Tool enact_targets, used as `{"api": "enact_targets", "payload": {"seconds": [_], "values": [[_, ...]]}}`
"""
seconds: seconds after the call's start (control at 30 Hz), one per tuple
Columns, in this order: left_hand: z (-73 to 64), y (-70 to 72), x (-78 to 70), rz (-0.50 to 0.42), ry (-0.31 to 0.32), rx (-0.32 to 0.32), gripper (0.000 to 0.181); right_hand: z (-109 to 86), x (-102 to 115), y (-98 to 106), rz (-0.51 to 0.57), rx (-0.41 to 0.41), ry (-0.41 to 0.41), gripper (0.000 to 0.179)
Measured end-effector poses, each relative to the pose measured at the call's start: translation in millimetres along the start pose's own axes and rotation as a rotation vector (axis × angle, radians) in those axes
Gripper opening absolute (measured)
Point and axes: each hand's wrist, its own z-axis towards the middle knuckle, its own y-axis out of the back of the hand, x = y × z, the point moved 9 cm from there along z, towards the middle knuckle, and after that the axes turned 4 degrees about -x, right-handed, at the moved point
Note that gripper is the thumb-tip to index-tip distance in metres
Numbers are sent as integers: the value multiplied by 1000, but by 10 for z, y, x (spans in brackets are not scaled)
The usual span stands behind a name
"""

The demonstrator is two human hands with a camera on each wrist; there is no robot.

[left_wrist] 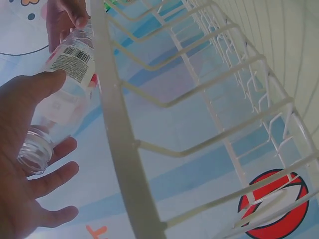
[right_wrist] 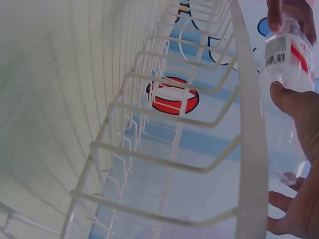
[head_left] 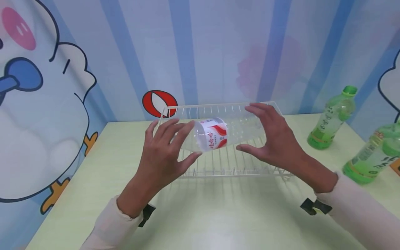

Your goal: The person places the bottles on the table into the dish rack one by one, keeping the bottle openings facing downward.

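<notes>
A clear plastic bottle (head_left: 214, 133) with a red-and-white label lies tilted on its side above a white wire rack (head_left: 231, 175). My left hand (head_left: 168, 149) holds its neck end, thumb below and fingers above. In the left wrist view the bare threaded neck (left_wrist: 37, 149) sits close to the palm. My right hand (head_left: 275, 135) surrounds the base end in a wide arch, its thumb and fingers spread further apart than the bottle is thick. From the right wrist, the thumb (right_wrist: 286, 97) overlaps the bottle's side.
Two green-capped bottles with green labels (head_left: 331, 119) (head_left: 372, 152) stand on the right of the pale table (head_left: 218, 215). Behind the rack rises a blue striped backdrop (head_left: 212, 52) with cartoon figures. Black clips (head_left: 315, 206) sit at both wrists.
</notes>
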Motion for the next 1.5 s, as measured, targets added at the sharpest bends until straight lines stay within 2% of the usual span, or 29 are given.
{"api": "enact_targets", "payload": {"seconds": [0.13, 0.43, 0.7, 0.8, 0.93, 1.03, 1.17, 1.3, 1.5], "values": [[-13, 4, 9, -14, 5, -2, 81, -34, -124, -2, 99, 20, -57, 97], [-56, -18, 70, -17, 31, 17, 82, -58, -187, 20, 163, 19, -63, 87], [-98, -35, 136, -12, 43, 36, 78, -51, -181, 73, 354, 16, -72, 85], [-110, -41, 148, -15, 45, 41, 78, -39, -141, 89, 482, 22, -55, 86], [-128, -52, 162, -23, 57, 55, 77, -17, -99, 102, 757, 5, -59, 87], [-139, -65, 171, -23, 65, 69, 76, -6, -102, 100, 875, -5, -91, 87], [-148, -78, 184, -15, 72, 89, 77, 12, -107, 94, 909, -8, -114, 85], [-177, -91, 210, -11, 80, 107, 80, 33, -83, 101, 928, -21, -89, 81], [-297, -155, 281, -73, 120, 141, 87, 49, -119, 135, 946, -55, -105, 78]]}}
